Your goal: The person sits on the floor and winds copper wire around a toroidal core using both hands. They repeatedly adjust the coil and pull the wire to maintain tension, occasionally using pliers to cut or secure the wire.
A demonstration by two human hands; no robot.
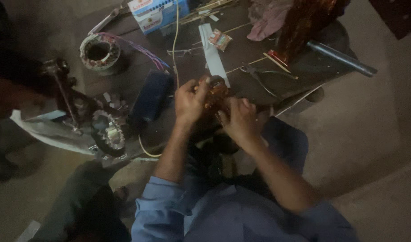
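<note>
My left hand and my right hand both grip a round copper-wound motor coil held at the near edge of a dark worktable. The left hand's fingers curl over the coil's top and left side. From the right and below, the right hand closes on it. Most of the coil is hidden by the fingers. My blue sleeves show at the bottom of the view.
A wound stator ring with purple wires lies at the table's left. Pliers, thin sticks, a white strip, a blue-white box, a cloth, a dark pipe and a winding tool surround the hands.
</note>
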